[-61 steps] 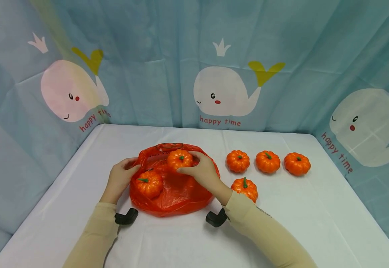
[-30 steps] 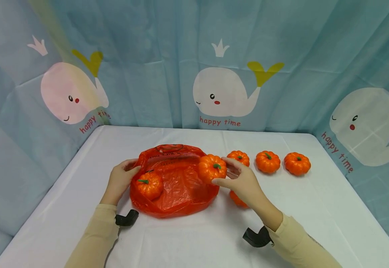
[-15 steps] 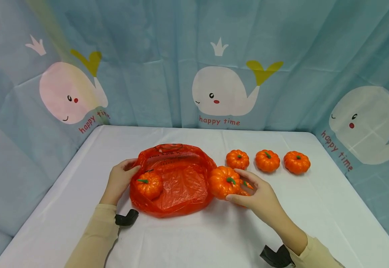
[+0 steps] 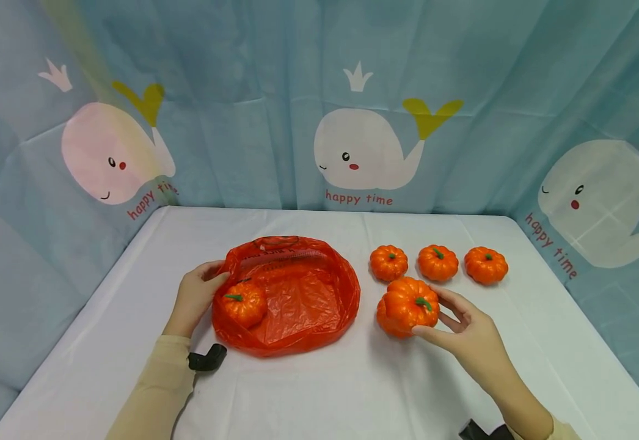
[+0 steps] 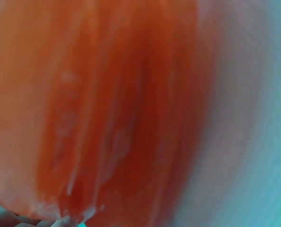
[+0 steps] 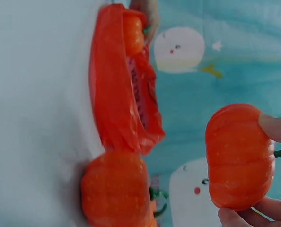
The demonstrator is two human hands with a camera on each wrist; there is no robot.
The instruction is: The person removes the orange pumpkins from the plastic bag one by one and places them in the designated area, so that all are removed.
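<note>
My right hand [image 4: 479, 345] grips a small orange pumpkin with a green stem [image 4: 410, 302], thumb on one side and fingers on the other. In the right wrist view that raised pumpkin [image 6: 240, 158] is well clear of the white tabletop, and another pumpkin [image 6: 114, 191] rests on the table. In the head view the raised one mostly covers it. My left hand [image 4: 195, 296] pinches the left rim of a red plastic bag [image 4: 308, 308], which lies spread wide. Inside the bag, at its left, sits one pumpkin [image 4: 246, 305]. Blurred red plastic [image 5: 117, 118] fills the left wrist view.
Behind the right hand, a row of three pumpkins stands on the white table [image 4: 297, 397]: a left one [image 4: 388, 263], a middle one [image 4: 438, 263] and a right one [image 4: 486, 266]. A blue whale-print curtain [image 4: 242, 153] closes off the back and sides.
My right hand has carried its pumpkin out of the bag, rightward and toward me, to over the nearest loose pumpkin. The left hand has stayed at the bag's rim.
</note>
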